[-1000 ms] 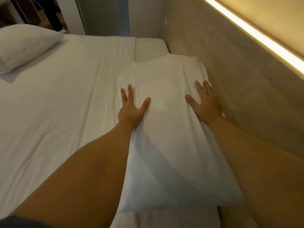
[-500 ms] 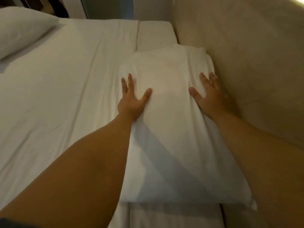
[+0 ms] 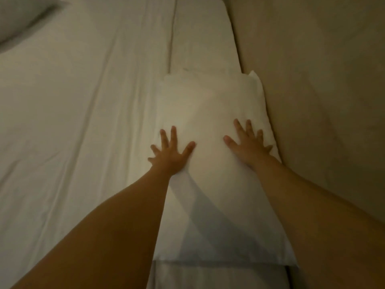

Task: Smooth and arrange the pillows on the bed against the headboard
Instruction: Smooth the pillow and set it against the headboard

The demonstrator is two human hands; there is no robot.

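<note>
We see a wide bed (image 3: 73,122) covered by a white sheet with long soft wrinkles; it fills the left and the middle of the view. On the right side stands the beige padded headboard (image 3: 323,101), which runs from the top down to the lower right corner. Between the main mattress and the headboard lies a narrower white strip of mattress (image 3: 200,34), parted from the main one by a straight seam.

On this strip lies 1 white pillow (image 3: 210,113), flat and lengthwise, and its right long edge is touching the headboard. Its far right corner sticks up a little against the padding. The near end of the pillow lies in the shadow of our arms. A 2nd pillow (image 3: 18,15) shows only partly in the top left corner, well apart from the first one; it is blurred, so we can only say that it seems to rest on the sheet.

Our 2 bare forearms reach forward from the lower edge. The left hand (image 3: 169,152) lies flat on the left edge of the pillow with all fingers spread wide, and it grasps nothing. The right hand (image 3: 248,140) presses flat on the right part of the pillow, near the headboard, also with spread fingers and without any grip. The 2 hands are apart, with bare pillow cloth between them.
</note>
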